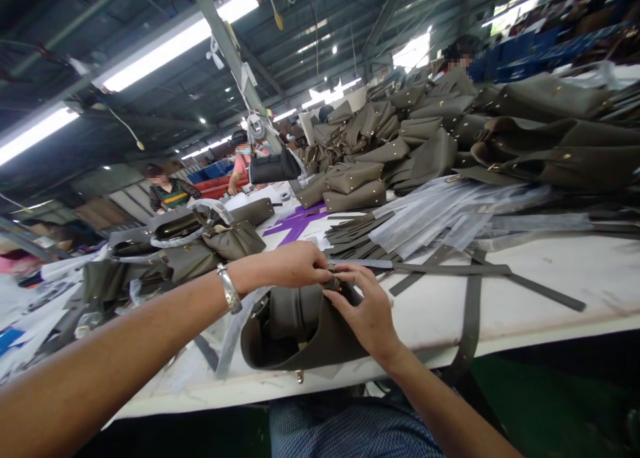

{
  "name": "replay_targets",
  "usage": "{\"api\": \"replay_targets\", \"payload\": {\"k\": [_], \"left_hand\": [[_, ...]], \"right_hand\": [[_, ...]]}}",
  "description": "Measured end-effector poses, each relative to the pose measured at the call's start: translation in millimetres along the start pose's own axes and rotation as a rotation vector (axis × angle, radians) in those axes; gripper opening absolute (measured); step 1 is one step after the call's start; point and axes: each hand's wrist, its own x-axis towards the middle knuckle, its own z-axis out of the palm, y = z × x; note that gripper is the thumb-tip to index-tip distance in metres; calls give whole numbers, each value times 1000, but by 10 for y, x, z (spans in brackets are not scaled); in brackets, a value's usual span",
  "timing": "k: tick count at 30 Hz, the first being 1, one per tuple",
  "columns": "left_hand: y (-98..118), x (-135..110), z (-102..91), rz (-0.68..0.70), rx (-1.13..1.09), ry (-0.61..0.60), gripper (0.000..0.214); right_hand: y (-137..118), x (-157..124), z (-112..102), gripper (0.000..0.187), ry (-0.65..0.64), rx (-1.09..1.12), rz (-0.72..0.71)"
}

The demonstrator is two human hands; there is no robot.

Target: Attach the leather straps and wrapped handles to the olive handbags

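Observation:
An olive-grey handbag (325, 335) lies on its side at the table's front edge, its mouth gaping toward the left. A small gold clasp (300, 377) hangs at its near rim. My left hand (295, 263) reaches over the bag, fingers pinched at its far right end. There my right hand (367, 308) meets it, thumb and fingers closed on the same spot. Between the fingertips shows a short piece of strap (333, 283) with a bit of metal, mostly covered by the fingers. A long olive strap (450, 269) runs off to the right from near my hands.
Olive bags (415, 138) are heaped at the back right. Loose straps (360, 238), some in clear plastic sleeves (425, 215), lie in front of them. More bags (200, 251) stand at the left. One strap (470, 318) hangs over the white table's (550, 325) front edge. Co-workers (170, 191) are farther back.

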Motion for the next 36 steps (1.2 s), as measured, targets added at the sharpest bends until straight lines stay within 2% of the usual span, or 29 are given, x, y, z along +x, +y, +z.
{"api": "replay_targets", "payload": {"k": [3,9,13,19,22,25,29,33,36], "left_hand": [[23,4,12,30,20,13,34],[45,-2,70,-35,70,42,30],[57,-7,133,-39,-33,-19,32],[40,23,298,-64,111,151,30],[0,18,344,-97,78,159,29],[-32,-37,310,-138,6,179,28],[-57,-124,273,-123,-138,223,20],[-88,-121,388,-87,-135,278,16],[-113,-109,463,-67,-181,298,19]], "right_hand": [[-3,-8,9,19,-1,5,10],[-27,-40,41,21,48,40,12],[-34,-61,64,29,37,42,-1],[55,-20,138,35,55,7,-27],[81,3,147,38,51,7,-18],[87,39,121,36,40,-1,-25],[80,51,95,34,35,-21,-76],[83,0,135,43,73,-12,-71],[97,-1,116,43,44,-22,-42]]}}
